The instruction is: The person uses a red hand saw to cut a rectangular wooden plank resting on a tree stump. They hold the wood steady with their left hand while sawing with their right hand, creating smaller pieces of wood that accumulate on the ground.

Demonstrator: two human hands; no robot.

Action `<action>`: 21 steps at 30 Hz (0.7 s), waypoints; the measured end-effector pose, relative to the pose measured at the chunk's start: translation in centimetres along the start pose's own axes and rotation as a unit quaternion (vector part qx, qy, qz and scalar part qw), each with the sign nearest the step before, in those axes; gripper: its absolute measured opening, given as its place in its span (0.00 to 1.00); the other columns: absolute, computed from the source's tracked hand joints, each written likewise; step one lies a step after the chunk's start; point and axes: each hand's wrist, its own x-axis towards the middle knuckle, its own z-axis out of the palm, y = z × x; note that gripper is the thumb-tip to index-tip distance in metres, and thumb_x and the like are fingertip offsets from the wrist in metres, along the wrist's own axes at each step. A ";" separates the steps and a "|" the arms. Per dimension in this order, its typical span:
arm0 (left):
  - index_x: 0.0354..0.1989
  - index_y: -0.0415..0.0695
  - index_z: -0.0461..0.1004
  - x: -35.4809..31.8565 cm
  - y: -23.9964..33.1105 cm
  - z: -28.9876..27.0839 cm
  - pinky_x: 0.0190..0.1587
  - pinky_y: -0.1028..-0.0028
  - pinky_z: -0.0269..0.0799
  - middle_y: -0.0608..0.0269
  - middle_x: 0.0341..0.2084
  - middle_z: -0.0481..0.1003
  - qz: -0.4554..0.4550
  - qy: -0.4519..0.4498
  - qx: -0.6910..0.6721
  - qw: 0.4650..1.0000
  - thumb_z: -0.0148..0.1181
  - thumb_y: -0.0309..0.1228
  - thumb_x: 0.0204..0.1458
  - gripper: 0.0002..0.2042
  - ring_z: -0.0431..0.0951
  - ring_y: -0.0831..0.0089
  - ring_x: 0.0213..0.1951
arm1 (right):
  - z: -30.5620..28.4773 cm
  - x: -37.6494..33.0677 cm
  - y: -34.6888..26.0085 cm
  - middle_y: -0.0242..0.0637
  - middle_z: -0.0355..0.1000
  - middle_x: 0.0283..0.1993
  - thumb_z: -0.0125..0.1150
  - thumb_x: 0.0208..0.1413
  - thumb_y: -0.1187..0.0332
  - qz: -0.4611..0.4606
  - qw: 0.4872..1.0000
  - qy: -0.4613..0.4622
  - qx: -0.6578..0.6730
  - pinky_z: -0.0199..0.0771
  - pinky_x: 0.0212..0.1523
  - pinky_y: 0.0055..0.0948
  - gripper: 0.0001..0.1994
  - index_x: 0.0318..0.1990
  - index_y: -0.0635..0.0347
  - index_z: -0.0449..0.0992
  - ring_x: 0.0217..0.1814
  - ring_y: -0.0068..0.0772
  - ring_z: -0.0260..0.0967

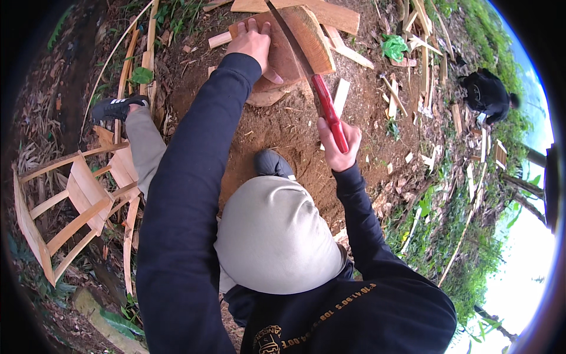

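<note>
Pressing flat on a thick reddish slab of wood [295, 44], the left hand [252, 44] spreads its fingers over the rough-sawn face. The slab stands tilted on a pale round stump [268, 94] in bare brown earth [289, 127]. The right hand [337, 144] is clamped around the smooth red handle of a long dark-bladed machete [306, 65], its blade lying across the slab. A slatted wooden chair frame [71, 206] lies near the ground's left edge.

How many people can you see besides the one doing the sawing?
1. A person in dark clothes is crouched at the upper right, among scattered wood offcuts near the greenery. Others could be hidden beyond the picture's rim.
</note>
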 end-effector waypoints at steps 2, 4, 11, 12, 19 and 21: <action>0.71 0.40 0.54 0.1 -0.1 0.4 0.67 0.57 0.64 0.35 0.66 0.59 0.003 0.014 -0.003 1.000 0.84 0.56 0.15 0.68 0.59 0.38 0.67 | 0.7 -0.2 0.9 0.29 0.58 0.10 0.65 0.57 0.67 -0.029 0.999 0.008 -0.012 0.55 0.15 0.26 0.15 0.20 0.62 0.73 0.11 0.18 0.55; 0.70 0.39 0.54 0.1 -0.1 0.5 0.67 0.57 0.64 0.35 0.65 0.59 -0.001 0.018 -0.006 1.000 0.84 0.56 0.14 0.68 0.59 0.37 0.67 | 1.0 -0.2 1.6 0.29 0.57 0.09 0.65 0.55 0.69 -0.029 0.999 0.013 -0.005 0.55 0.15 0.26 0.14 0.19 0.62 0.71 0.10 0.19 0.54; 0.69 0.38 0.56 0.0 0.3 0.0 0.67 0.57 0.65 0.32 0.65 0.60 0.001 0.017 -0.011 1.000 0.84 0.54 0.17 0.65 0.60 0.36 0.66 | 1.0 -0.8 1.8 0.29 0.58 0.10 0.65 0.55 0.70 -0.024 1.000 0.020 0.006 0.55 0.15 0.26 0.15 0.19 0.63 0.70 0.10 0.19 0.54; 0.69 0.38 0.56 0.1 0.3 0.2 0.67 0.58 0.65 0.33 0.65 0.60 0.000 0.020 -0.011 1.000 0.84 0.54 0.18 0.64 0.60 0.36 0.66 | 1.0 -0.8 1.9 0.29 0.58 0.10 0.65 0.55 0.70 -0.023 1.000 0.020 0.005 0.55 0.15 0.26 0.15 0.19 0.63 0.70 0.10 0.19 0.54; 0.69 0.40 0.58 1.1 -0.4 2.6 0.66 0.58 0.66 0.33 0.65 0.60 -0.001 0.057 0.012 0.998 0.82 0.47 0.29 0.55 0.62 0.36 0.65 | 1.4 -0.9 2.2 0.29 0.58 0.10 0.65 0.54 0.71 -0.017 0.999 0.022 0.025 0.54 0.15 0.26 0.14 0.19 0.63 0.70 0.11 0.19 0.54; 0.68 0.40 0.58 1.4 -0.4 3.3 0.66 0.58 0.66 0.34 0.65 0.60 -0.001 0.072 0.024 0.997 0.81 0.46 0.30 0.54 0.62 0.36 0.65 | 1.4 -1.0 1.8 0.29 0.58 0.10 0.65 0.54 0.71 -0.015 0.999 0.024 0.028 0.54 0.15 0.26 0.14 0.19 0.63 0.70 0.11 0.19 0.54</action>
